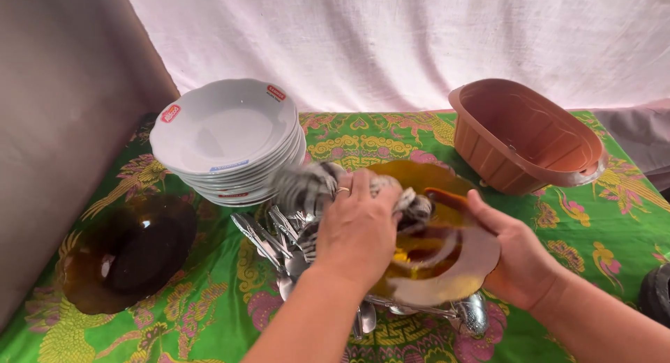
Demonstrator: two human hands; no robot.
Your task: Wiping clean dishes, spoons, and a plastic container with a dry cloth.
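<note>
Tablecloth (209,300): green patterned cloth over the whole table; it lies in folds, so a tug from a sleeve or a dragged dish could shift whatever stands on it.
Tub (537,136): brown plastic tub, tilted on its side at the far right, well apart from the hands; it looks unsteady and could rock over if bumped.
White plates (223,129): tall stack near the left edge, just beside the left forearm's path; an elbow nudge could slide the top ones.
Dark plate (129,255): lies alone at the left, near the table edge.
Amber plate (447,265): held tilted above the spoons, centre right; glass-like and possibly slick, it could slip and strike the metal below.
Left hand (359,227): fingers curled, pressing a striped rag (307,185) against the plate; the rag is blurred.
Right hand (520,258): fingers closed around the plate's rim, thumb on top.
Spoons (279,244): loose pile under the plate; could scatter if the plate drops.
</note>
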